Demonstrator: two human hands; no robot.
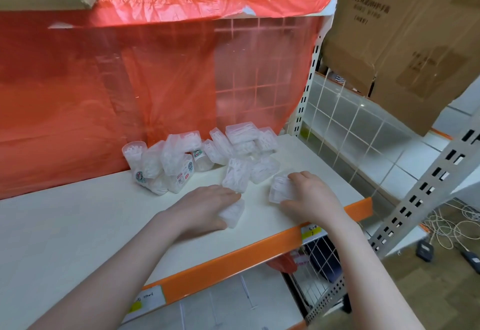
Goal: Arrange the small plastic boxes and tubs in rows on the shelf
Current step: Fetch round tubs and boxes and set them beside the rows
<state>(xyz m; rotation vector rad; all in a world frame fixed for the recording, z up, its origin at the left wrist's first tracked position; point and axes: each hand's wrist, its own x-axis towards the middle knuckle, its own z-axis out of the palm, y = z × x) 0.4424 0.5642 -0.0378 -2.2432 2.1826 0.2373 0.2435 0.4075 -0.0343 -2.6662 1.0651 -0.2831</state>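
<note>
Clear plastic, 2 boxes sit near the front of the white shelf (pixel 78 226), one box (pixel 233 213) under the left hand (pixel 205 206), whose fingers curl round it, the other box (pixel 280 190) gripped by the right hand (pixel 313 197), while the unsorted pile (pixel 197 155) lies behind both hands, toward the back.

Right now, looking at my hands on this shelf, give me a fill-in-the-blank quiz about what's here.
1. Each hand, the left hand and the right hand, holds one clear plastic ____.
2. The sheet hanging behind the pile is ____ in colour.
3. The front edge strip of the shelf is ____.
4. The unsorted pile lies at the ____ of the shelf.

Missing words: box; red; orange; back
</note>
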